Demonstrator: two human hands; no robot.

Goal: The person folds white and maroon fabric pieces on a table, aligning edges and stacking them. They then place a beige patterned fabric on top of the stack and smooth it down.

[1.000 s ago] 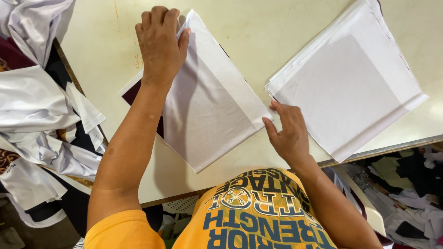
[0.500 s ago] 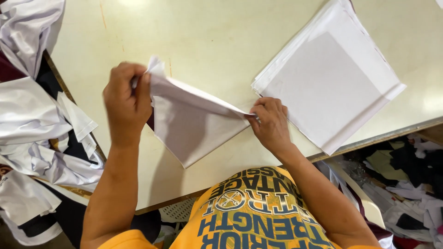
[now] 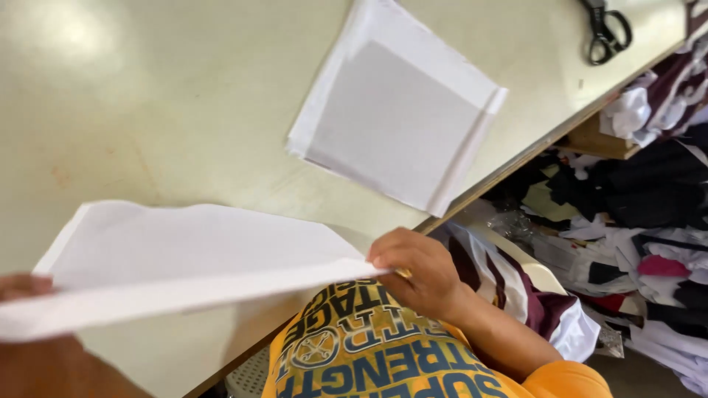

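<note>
Pinching the white folded fabric panel (image 3: 199,258) between right hand (image 3: 413,269) and, seemingly, left hand (image 3: 26,295), we keep both grips level above the bench (image 3: 147,110).

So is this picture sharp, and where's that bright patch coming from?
Head view: glare from overhead light washes out the table at top left; the held fabric and left hand look soft, too near the lens; the flat fabric piece and scissors read sharper.

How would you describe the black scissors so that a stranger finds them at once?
Start at the pale green table and follow its edge to the far right corner. The scissors lie there, beyond the flat white fabric piece. They are the only dark metal tool on it.
</note>
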